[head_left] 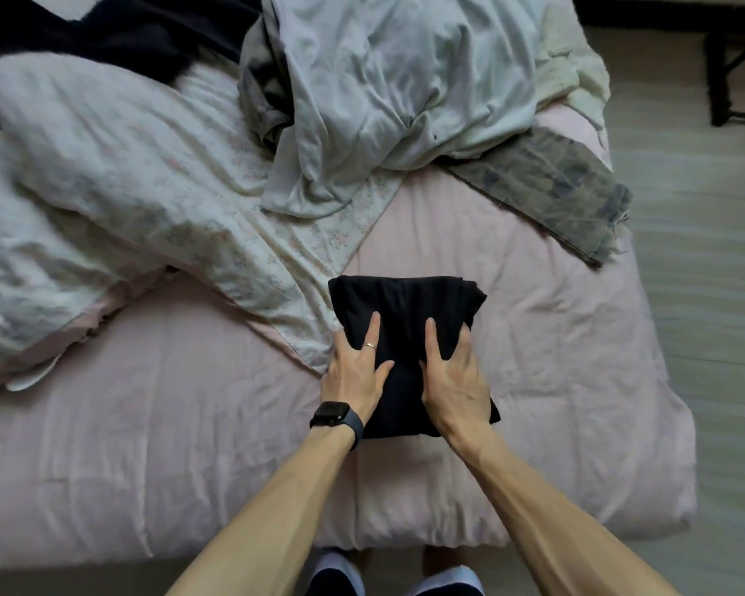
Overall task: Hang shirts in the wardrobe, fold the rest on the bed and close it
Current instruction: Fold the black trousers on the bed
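on the bed (190,423), left hand (353,374) and right hand (454,380) press spread fingers (432,337) onto the folded garment (405,301).

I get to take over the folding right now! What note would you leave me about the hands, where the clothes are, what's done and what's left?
Left hand: flat, fingers straight, pressing on the folded black garment.
Right hand: the same, pressing beside it.
Where: the black garment lies on the pink bed cover, near the bed's edge.
Done: that one looks folded.
Left: the pale shirt and the grey patterned garment lie crumpled farther up the bed. The wardrobe is out of view, so hanging and closing cannot be checked.
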Tool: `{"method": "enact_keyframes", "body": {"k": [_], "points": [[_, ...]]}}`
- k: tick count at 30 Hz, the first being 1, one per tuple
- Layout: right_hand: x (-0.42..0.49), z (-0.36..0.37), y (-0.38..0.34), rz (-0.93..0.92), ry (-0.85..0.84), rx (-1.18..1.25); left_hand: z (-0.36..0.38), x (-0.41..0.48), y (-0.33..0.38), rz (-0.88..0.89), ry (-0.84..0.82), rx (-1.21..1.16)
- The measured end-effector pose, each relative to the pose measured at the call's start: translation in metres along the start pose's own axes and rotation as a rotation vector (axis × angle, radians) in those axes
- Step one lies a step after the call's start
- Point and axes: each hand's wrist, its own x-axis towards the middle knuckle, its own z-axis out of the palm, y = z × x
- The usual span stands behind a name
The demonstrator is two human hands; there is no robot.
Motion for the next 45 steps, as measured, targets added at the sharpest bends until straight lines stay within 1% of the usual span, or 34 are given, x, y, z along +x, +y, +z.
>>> {"method": "enact_keyframes", "body": {"k": [4, 9, 11, 13, 14, 15, 17, 18, 21, 23, 25, 26, 27, 28, 29, 30, 31, 32, 33, 34, 35, 36, 38, 41, 43, 45], "points": [[0.021, -0.067, -0.039, -0.082, 0.105, -0.012, -0.075, 0.005, 0.004, -0.006, 0.101, -0.008], [0.043, -0.175, -0.111, -0.24, 0.26, 0.029, -0.202, -0.003, 0.007, -0.023, 0.327, 0.033], [0.047, -0.222, -0.147, -0.341, 0.346, 0.066, -0.259, -0.013, 0.005, -0.052, 0.43, 0.046], [0.045, -0.262, -0.18, -0.43, 0.432, 0.085, -0.308, -0.029, 0.001, -0.091, 0.516, 0.047], [0.04, -0.288, -0.202, -0.5, 0.454, 0.106, -0.338, -0.044, -0.004, -0.115, 0.585, 0.057], [0.04, -0.298, -0.212, -0.52, 0.482, 0.114, -0.353, -0.05, -0.005, -0.134, 0.611, 0.065], [0.02, -0.337, -0.248, -0.654, 0.516, 0.15, -0.393, -0.088, -0.015, -0.222, 0.738, 0.086], [0.017, -0.343, -0.258, -0.678, 0.531, 0.151, -0.403, -0.097, -0.018, -0.245, 0.78, 0.078], [-0.027, -0.377, -0.294, -0.856, 0.577, 0.167, -0.433, -0.161, -0.028, -0.383, 0.922, 0.079], [-0.052, -0.385, -0.317, -0.937, 0.569, 0.175, -0.443, -0.196, -0.04, -0.448, 1.001, 0.077], [-0.091, -0.396, -0.339, -1.074, 0.565, 0.227, -0.45, -0.244, -0.054, -0.543, 1.088, 0.091], [-0.122, -0.401, -0.352, -1.158, 0.51, 0.241, -0.453, -0.282, -0.062, -0.621, 1.126, 0.101], [-0.128, -0.402, -0.353, -1.173, 0.525, 0.254, -0.454, -0.287, -0.063, -0.638, 1.136, 0.108], [-0.171, -0.403, -0.37, -1.283, 0.466, 0.284, -0.45, -0.337, -0.076, -0.73, 1.186, 0.131], [-0.173, -0.403, -0.372, -1.304, 0.46, 0.287, -0.45, -0.344, -0.077, -0.721, 1.205, 0.152], [-0.194, -0.403, -0.38, -1.346, 0.422, 0.326, -0.449, -0.369, -0.082, -0.768, 1.214, 0.166], [-0.226, -0.402, -0.39, -1.435, 0.38, 0.376, -0.445, -0.407, -0.087, -0.852, 1.223, 0.19], [-0.244, -0.402, -0.393, -1.491, 0.37, 0.377, -0.443, -0.428, -0.087, -0.907, 1.23, 0.192], [-0.282, -0.399, -0.401, -1.57, 0.373, 0.401, -0.435, -0.466, -0.092, -1.004, 1.257, 0.213], [-0.313, -0.395, -0.407, -1.63, 0.341, 0.41, -0.43, -0.501, -0.095, -1.053, 1.283, 0.225], [-0.331, -0.393, -0.411, -1.645, 0.314, 0.42, -0.427, -0.521, -0.096, -1.081, 1.299, 0.227], [-0.37, -0.39, -0.415, -1.713, 0.237, 0.445, -0.417, -0.56, -0.098, -1.179, 1.309, 0.244], [-0.433, -0.379, -0.416, -1.839, 0.172, 0.454, -0.397, -0.623, -0.091, -1.353, 1.332, 0.284], [-0.515, -0.365, -0.411, -1.966, 0.088, 0.489, -0.368, -0.704, -0.078, -1.5, 1.345, 0.332], [-0.579, -0.355, -0.402, -2.079, 0.014, 0.515, -0.345, -0.763, -0.064, -1.656, 1.331, 0.379], [-0.64, -0.346, -0.392, -2.183, -0.039, 0.513, -0.325, -0.822, -0.05, -1.762, 1.334, 0.432]]}}
